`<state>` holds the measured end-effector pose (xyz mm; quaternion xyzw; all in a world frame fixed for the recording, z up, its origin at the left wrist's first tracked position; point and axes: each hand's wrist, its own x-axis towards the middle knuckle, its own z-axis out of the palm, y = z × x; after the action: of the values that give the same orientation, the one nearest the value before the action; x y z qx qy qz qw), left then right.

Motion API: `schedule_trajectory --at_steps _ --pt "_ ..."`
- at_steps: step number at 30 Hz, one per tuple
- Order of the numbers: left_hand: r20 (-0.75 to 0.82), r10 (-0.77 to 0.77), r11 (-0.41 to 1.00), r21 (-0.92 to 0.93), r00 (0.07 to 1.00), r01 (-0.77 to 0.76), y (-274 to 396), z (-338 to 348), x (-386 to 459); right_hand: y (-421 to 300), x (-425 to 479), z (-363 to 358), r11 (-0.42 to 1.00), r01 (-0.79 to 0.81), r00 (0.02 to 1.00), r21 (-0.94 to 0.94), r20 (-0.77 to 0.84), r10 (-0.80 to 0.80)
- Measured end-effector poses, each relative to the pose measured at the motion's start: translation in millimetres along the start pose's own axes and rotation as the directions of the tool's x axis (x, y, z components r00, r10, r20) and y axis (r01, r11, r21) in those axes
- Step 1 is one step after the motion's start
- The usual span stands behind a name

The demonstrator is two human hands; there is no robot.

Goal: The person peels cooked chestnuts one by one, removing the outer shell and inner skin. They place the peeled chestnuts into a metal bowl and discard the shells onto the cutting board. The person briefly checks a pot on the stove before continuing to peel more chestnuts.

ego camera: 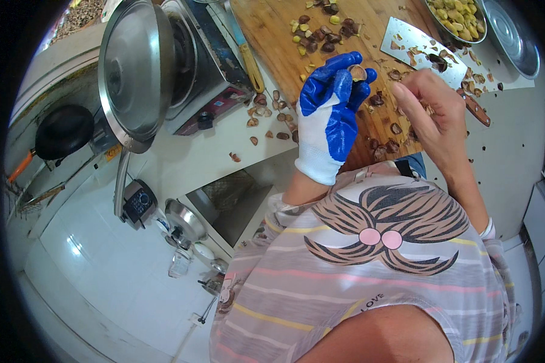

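My left hand (pixel 334 104), in a white knit glove with blue coated palm and fingers, grips a chestnut (pixel 358 73) between its fingertips. To its right, my bare right hand (pixel 436 113) hovers over the board with fingers curled and thumb extended; whether anything is pinched in it is hidden. Beneath both hands lies a wooden cutting board (pixel 272 41). Brown and yellowish chestnuts (pixel 324 38) are heaped beyond the left hand. A cleaver (pixel 406 43) strewn with shell bits lies past the right hand, its wooden handle pointing toward the right. Peeled chestnuts (pixel 454 20) fill a metal bowl (pixel 485 31).
A metal lid or dish (pixel 511 36) sits beside the bowl. Leftward are a gas stove (pixel 209 90), a lidded steel pan (pixel 134 68) with its handle projecting toward me, and a yellow-handled knife (pixel 252 68). Shell pieces (pixel 260 109) litter the white counter (pixel 200 159).
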<state>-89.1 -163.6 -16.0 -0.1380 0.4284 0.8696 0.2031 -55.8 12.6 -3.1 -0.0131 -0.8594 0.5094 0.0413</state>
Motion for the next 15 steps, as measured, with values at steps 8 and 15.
schedule_trajectory --at_steps 8,15 --pt "0.069 0.203 0.925 0.313 0.977 -0.214 -9.6 10.2 -0.3 -8.3 15.7 15.9 0.996 0.058 0.99 0.072 -0.135 -0.048" --pt "0.008 0.259 0.848 0.477 0.966 -0.231 -8.3 18.0 -3.0 -10.4 14.7 25.1 0.993 0.108 0.977 0.044 -0.188 -0.098"
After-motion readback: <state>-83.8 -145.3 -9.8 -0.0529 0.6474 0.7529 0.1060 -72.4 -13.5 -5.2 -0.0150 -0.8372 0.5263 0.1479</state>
